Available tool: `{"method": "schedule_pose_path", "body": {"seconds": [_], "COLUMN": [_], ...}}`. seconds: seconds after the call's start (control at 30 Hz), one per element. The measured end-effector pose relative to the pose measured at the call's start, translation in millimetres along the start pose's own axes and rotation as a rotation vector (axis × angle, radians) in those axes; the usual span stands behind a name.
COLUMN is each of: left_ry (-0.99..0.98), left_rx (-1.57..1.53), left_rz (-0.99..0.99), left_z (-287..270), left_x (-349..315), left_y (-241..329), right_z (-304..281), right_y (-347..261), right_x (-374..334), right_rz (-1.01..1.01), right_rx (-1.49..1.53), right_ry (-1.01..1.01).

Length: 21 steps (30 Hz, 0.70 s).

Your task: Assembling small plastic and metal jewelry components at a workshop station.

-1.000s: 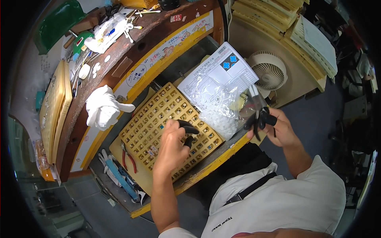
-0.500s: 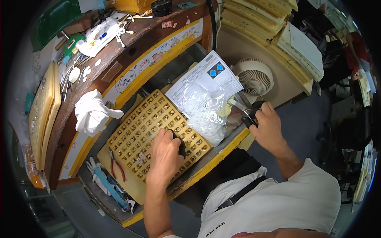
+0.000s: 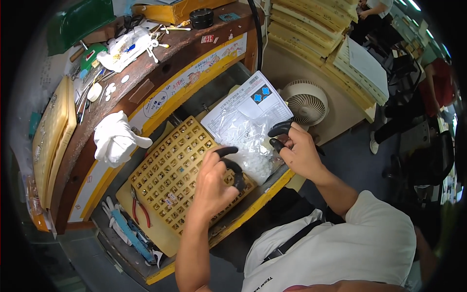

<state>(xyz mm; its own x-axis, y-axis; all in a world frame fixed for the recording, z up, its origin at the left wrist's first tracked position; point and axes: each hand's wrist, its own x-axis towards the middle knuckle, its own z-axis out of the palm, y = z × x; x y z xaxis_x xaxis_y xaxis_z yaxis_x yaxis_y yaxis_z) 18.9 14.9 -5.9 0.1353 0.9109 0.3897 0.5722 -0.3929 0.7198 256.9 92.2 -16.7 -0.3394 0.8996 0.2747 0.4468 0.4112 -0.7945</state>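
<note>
My left hand (image 3: 212,182), wearing black finger cots, hovers above a yellow tray (image 3: 160,168) divided into rows of small square cells holding tiny pieces. Its thumb and fingers are spread, with nothing visible between them. Black cots also cover the thumb and forefinger of my right hand (image 3: 301,152), whose tips are apart beside a clear plastic bag (image 3: 253,134). A small dark end shows behind that hand; what it belongs to is hidden. White bits fill the bag's lower part, and it lies on a printed sheet (image 3: 238,100).
The tray sits in a yellow-edged drawer (image 3: 228,221) with red-handled pliers (image 3: 140,209) and gloves at its left. A white glove (image 3: 116,138) hangs at the bench (image 3: 141,90). A round fan (image 3: 306,104) and stacked yellow trays (image 3: 311,27) stand at the right. Other people are beyond.
My left hand has lifted slightly and spread its fingers. My right hand has moved left toward the bag; the metal tool that was between its fingers no longer shows there.
</note>
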Motion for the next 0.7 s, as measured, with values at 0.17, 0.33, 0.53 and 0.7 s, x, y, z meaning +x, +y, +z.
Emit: {"method": "schedule_pose_path", "body": {"seconds": [0.17,0.33,0.53,0.7], "left_ry": [-0.06,-0.067,-0.132,-0.12], "left_rx": [0.022,-0.004,0.024,0.035], "left_rz": [-0.016,-0.035,-0.066,-0.062], "left_z": [14,16,14,14], "left_x": [4,4,3,3], "left_y": [-5,-6,-8,-9], "right_z": [12,14,18,18], "right_y": [12,10,15,19], "right_x": [4,13,19,22], "right_rz": [0.241,0.396,-0.041,-0.128], "right_rx": [0.225,0.14,0.078,-0.066], "right_ry": [-0.026,-0.151,-0.185,-0.255]}}
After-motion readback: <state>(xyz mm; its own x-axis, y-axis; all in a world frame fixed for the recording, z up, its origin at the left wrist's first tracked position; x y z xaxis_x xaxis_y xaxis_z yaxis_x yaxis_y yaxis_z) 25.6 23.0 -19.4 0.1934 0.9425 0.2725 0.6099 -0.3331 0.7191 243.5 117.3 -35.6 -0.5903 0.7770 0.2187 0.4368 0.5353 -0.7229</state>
